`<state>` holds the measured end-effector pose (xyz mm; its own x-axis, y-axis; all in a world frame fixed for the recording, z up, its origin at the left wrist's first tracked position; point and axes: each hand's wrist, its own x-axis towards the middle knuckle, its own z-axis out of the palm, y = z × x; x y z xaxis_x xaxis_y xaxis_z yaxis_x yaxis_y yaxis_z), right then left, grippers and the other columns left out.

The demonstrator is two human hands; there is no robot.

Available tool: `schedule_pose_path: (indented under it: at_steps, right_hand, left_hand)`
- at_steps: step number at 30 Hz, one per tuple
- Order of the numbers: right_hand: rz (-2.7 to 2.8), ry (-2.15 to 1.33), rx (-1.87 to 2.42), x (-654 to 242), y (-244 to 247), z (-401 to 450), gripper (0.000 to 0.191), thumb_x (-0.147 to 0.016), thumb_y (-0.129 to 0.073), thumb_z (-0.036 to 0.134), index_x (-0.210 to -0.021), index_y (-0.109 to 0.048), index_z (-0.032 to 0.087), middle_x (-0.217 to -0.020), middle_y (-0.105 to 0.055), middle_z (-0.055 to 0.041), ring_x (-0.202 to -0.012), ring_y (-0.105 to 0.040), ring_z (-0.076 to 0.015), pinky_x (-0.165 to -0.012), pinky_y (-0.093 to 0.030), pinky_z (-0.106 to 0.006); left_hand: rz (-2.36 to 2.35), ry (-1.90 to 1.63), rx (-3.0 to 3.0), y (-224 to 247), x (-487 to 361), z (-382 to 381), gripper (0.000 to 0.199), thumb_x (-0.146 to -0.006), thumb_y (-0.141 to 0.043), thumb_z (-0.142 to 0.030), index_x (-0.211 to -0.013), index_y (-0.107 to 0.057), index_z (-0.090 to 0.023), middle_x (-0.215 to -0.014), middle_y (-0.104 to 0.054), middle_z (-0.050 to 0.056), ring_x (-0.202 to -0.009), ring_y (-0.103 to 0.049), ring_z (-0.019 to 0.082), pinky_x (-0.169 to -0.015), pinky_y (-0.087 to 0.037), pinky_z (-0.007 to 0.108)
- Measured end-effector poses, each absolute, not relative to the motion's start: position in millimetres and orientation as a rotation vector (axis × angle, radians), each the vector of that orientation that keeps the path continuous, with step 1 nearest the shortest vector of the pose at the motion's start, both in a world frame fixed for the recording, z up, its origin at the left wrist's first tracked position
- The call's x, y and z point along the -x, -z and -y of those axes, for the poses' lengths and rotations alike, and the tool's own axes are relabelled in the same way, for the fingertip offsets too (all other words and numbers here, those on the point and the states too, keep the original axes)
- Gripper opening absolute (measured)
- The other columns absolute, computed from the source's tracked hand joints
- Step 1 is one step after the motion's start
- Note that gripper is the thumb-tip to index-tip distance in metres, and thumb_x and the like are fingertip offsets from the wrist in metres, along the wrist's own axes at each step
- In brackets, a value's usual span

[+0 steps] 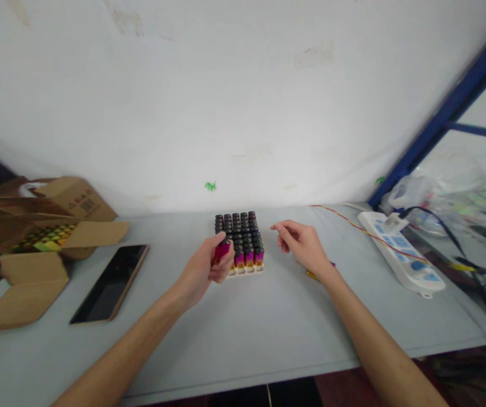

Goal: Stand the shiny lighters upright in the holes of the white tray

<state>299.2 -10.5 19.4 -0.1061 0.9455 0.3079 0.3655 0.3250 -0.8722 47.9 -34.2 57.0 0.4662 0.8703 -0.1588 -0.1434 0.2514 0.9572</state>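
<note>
My left hand (207,263) is closed around a purple battery-like cylinder (222,251) with a black top, at the front left corner of a pale tray (249,273). Rows of similar black-topped, purple and gold cylinders (248,257) stand upright in that tray. To the right of the tray, apart from it, my right hand (300,242) hovers with its fingers curled and thumb near the index finger; whether anything small is between them cannot be made out. Beneath my right wrist lies a purple and gold cylinder (313,275), partly hidden.
A phone (110,284) lies on the left of the grey table (251,350), beside an open cardboard box (94,233) holding yellow-green items. On the right are a white power strip (404,257), a red-yellow wire (353,224), black cables and plastic bags.
</note>
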Motion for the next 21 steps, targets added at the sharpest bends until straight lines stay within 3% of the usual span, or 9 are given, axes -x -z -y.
schedule_pose_path:
  at_steps: [4, 11, 16, 19, 21]
  right_hand:
    - [1.707, -0.754, 1.23, -299, -19, 11, 0.045, -0.103, -0.052, 0.056, -0.104, -0.075, 0.017, -0.065, -0.066, 0.0005, -0.052, -0.06, -0.0123, -0.056, -0.048, -0.024]
    - [1.733, -0.735, 1.252, -297, -19, 12, 0.045, -0.103, -0.05, 0.056, -0.104, -0.075, 0.018, -0.066, -0.068, 0.0003, -0.052, -0.061, -0.0127, -0.057, -0.049, -0.024]
    - [1.76, -0.733, 1.244, -298, -18, 11, 0.046, -0.104, -0.049, 0.057, -0.104, -0.074, 0.019, -0.067, -0.069, 0.0, -0.052, -0.061, -0.0131, -0.056, -0.049, -0.025]
    - [1.784, -0.711, 1.242, -298, -18, 11, 0.044, -0.104, -0.049, 0.056, -0.101, -0.073, 0.019, -0.067, -0.07, 0.0, -0.052, -0.061, -0.0132, -0.057, -0.048, -0.025]
    - [1.794, -0.693, 1.241, -298, -18, 11, 0.042, -0.105, -0.049, 0.054, -0.099, -0.073, 0.019, -0.066, -0.069, 0.0002, -0.053, -0.061, -0.0132, -0.058, -0.048, -0.025]
  left_hand:
    - [-0.888, -0.794, -1.022, -50, -54, 40, 0.049, -0.095, -0.047, -0.055, -0.06, -0.036, -0.022, -0.052, -0.019, -0.009, -0.045, -0.01, 0.007, -0.04, -0.011, 0.019]
    - [-0.878, -0.78, -0.943, -45, -56, 41, 0.044, -0.096, -0.046, -0.052, -0.066, -0.039, -0.021, -0.054, -0.021, -0.01, -0.045, -0.01, 0.007, -0.04, -0.013, 0.018]
    - [-0.757, -0.797, -0.947, -56, -50, 38, 0.047, -0.096, -0.049, -0.064, -0.08, -0.051, -0.02, -0.056, -0.03, -0.009, -0.045, -0.018, 0.007, -0.041, -0.019, 0.017]
    - [-0.732, -0.865, -1.054, -64, -46, 36, 0.039, -0.096, -0.055, -0.059, -0.092, -0.055, -0.021, -0.058, -0.039, -0.007, -0.045, -0.025, 0.008, -0.042, -0.023, 0.017]
    - [-0.753, -0.884, -1.092, -66, -43, 34, 0.039, -0.096, -0.055, -0.058, -0.089, -0.056, -0.02, -0.057, -0.04, -0.007, -0.045, -0.026, 0.008, -0.042, -0.023, 0.017]
